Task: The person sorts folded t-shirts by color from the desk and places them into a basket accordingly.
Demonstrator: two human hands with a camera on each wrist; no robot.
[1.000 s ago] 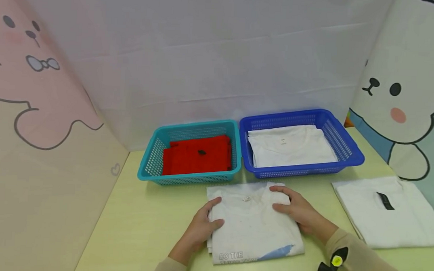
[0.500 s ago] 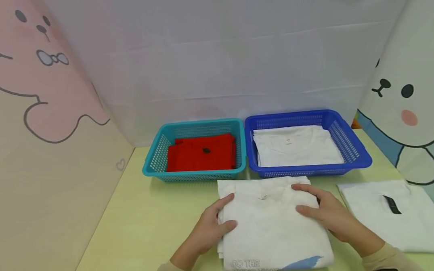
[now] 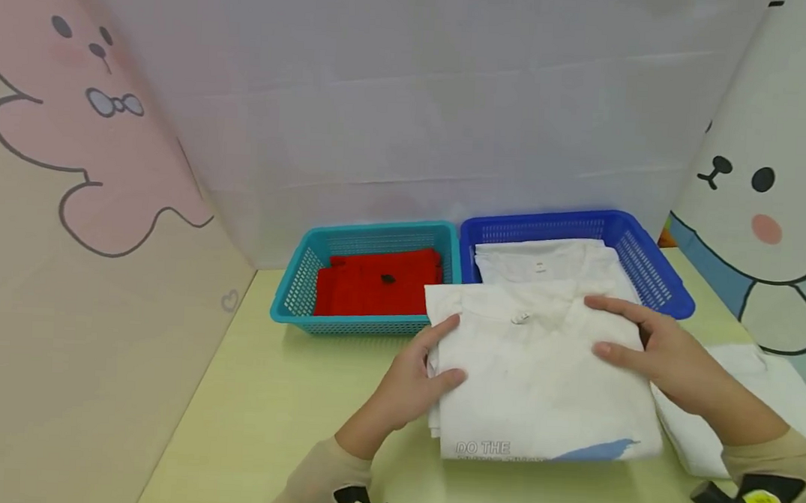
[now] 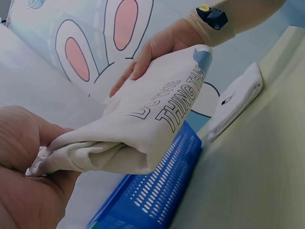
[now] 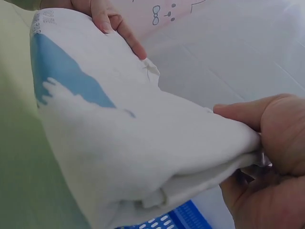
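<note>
White in colour, the folded shirt (image 3: pixel 539 392) is hovering above the bench (image 3: pixel 288 404) in the head view, with the left grip (image 3: pixel 414 376) grasping its nine-o'clock edge and the right grip (image 3: pixel 668 357) its three-o'clock edge; the blue basket (image 3: pixel 546 229) is standing behind it, toward twelve. In the left wrist view, the left grip is parting only by the folds' thickness, pinching them between thumb and fingers. In the right wrist view, the right grip is likewise holding narrowly, pinching the opposite layers.
</note>
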